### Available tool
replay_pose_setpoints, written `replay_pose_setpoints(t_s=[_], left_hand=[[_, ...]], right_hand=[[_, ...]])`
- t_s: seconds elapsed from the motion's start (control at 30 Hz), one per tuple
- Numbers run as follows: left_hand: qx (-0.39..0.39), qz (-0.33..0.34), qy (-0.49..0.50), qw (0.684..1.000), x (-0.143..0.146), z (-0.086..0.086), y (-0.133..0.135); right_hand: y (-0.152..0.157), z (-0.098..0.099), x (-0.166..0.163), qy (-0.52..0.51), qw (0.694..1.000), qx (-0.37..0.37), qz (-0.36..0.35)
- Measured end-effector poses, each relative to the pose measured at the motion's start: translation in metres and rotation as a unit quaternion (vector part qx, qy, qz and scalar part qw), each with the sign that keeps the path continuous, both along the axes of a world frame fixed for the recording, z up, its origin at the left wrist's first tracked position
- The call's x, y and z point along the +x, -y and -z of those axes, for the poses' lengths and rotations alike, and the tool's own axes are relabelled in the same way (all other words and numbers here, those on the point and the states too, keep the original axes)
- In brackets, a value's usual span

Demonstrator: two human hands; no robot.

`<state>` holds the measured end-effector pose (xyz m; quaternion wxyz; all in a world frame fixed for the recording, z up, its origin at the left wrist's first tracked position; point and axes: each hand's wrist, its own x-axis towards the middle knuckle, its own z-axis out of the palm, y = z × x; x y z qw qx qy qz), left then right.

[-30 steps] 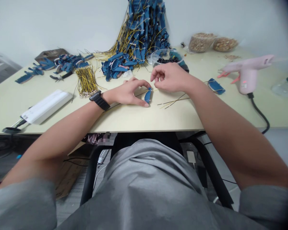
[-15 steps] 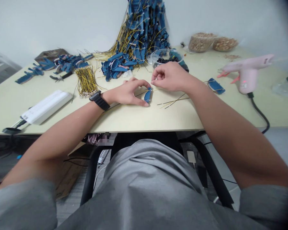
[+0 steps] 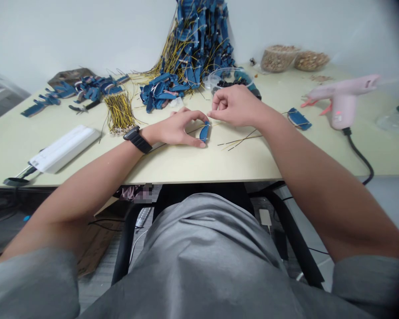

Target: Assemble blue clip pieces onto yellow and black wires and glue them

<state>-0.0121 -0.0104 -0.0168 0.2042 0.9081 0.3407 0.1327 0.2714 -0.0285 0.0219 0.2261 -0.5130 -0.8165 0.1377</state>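
Observation:
Between the thumb and forefinger of my left hand stands a small curved blue piece, gripped at its two ends. My right hand is closed in a pinch just to the right of the piece's upper end; whatever is between its fingertips is too small to make out. Thin black and yellow wires lie on the table below the right hand. Another blue piece with wires rests beyond my right forearm.
A pink glue gun with a black cord stands at the right. Behind my hands are a pile of blue pieces and a clear tub of black parts. Yellow wires and a white power strip lie to the left.
My right hand has shifted very slightly left, toward the upper end of the blue piece. My left hand keeps its grip in the same place.

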Motion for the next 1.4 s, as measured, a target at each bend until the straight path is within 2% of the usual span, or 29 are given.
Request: replay_pose_setpoints(t_s=[0.57,1.1,1.4], left_hand=[[0.000,-0.014,-0.013,1.000,0.002,-0.003,0.003],[0.002,0.004,0.003,1.000,0.001,-0.003,0.003],[-0.009,0.006,-0.006,1.000,0.001,-0.006,0.005]], right_hand=[[0.000,-0.005,0.006,0.004,0.999,-0.033,-0.006],[-0.012,0.007,0.007,0.031,0.999,-0.033,-0.012],[-0.007,0.008,0.003,0.032,0.998,-0.044,-0.010]])
